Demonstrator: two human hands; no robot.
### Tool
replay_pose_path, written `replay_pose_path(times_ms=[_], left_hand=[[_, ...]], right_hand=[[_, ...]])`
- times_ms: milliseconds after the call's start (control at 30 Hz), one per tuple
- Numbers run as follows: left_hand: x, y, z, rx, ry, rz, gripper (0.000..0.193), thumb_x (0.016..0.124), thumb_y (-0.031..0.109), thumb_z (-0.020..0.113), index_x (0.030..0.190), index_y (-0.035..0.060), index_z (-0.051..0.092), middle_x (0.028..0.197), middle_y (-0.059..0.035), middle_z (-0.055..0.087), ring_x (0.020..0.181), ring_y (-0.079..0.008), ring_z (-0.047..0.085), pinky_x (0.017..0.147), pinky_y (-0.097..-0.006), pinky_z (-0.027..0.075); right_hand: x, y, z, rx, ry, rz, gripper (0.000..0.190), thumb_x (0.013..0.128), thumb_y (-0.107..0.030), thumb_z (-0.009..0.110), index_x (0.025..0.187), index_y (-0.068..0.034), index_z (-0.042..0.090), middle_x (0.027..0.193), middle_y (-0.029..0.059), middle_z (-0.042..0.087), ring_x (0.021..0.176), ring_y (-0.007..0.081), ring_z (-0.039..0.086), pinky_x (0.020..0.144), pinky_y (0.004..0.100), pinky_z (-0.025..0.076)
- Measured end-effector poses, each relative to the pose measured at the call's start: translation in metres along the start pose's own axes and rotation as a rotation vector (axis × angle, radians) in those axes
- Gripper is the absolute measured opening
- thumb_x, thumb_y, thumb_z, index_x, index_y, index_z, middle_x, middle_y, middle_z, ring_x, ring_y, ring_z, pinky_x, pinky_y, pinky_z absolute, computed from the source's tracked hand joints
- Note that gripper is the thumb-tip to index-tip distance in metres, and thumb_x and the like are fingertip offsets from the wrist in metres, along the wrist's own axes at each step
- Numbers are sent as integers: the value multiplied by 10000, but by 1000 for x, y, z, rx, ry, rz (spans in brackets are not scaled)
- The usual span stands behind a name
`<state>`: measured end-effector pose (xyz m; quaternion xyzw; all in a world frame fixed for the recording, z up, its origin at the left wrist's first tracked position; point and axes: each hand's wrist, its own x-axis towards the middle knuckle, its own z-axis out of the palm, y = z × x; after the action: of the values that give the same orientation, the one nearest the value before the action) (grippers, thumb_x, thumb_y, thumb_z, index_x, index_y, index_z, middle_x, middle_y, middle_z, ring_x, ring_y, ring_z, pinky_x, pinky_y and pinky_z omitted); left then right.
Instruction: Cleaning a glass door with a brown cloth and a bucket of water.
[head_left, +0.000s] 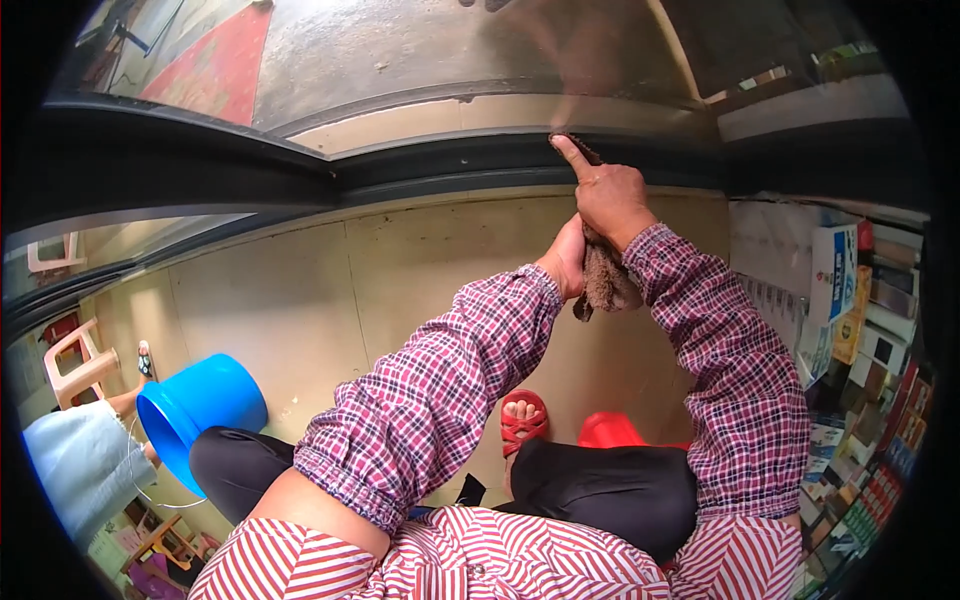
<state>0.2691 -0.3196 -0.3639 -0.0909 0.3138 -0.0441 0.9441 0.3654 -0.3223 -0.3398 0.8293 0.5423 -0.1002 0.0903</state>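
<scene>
My right hand (616, 196) grips a brown towelling cloth (609, 279), its index finger stretched out over a folded end of it. That end touches the dark metal window frame (465, 161) where it meets the glass pane (420, 52). Just below, my left hand (568, 256) is closed around the hanging part of the cloth, close against the right wrist. The loose end droops beneath both hands. A faint reflection of the hand shows in the pane.
A blue bucket (217, 401) with a wire handle leans at the left, beside another person's leg and a pale plastic stool (79, 364). Something red and plastic (611, 430) is by my knee. Boxed goods (832, 274) line the right side. Tan wall panels (420, 277) lie below the frame.
</scene>
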Motion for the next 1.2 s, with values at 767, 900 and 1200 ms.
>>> replay_pose_path(times_ms=[767, 900, 1200], left_hand=[[-99, 1, -4, 33, -111, -42, 486, 830, 421, 510, 1158, 63, 537, 1084, -128, 605, 952, -290, 571, 856, -447, 464], [-122, 20, -10, -103, -114, 113, 499, 802, 448, 537, 1126, 69, 558, 1086, -119, 603, 976, -297, 558, 870, -466, 454], [-171, 43, -6, 391, 44, 195, 504, 787, 319, 558, 1176, 2, 506, 1057, -140, 605, 899, -271, 604, 781, -419, 509]], right_hand=[[-135, 20, 24, 2413, -341, 344, 626, 923, -537, 382, 1285, -33, 459, 1219, 139, 549, 1125, 208, 519, 970, 384, 390], [-149, -3, 27, 2491, -595, -30, 742, 892, -615, 357, 1267, 19, 452, 1205, 147, 557, 1080, 220, 554, 947, 396, 425], [-137, 9, -50, 2519, 157, 176, 311, 897, -257, 581, 1128, -54, 540, 1032, 40, 608, 980, 149, 575, 899, 308, 452]])
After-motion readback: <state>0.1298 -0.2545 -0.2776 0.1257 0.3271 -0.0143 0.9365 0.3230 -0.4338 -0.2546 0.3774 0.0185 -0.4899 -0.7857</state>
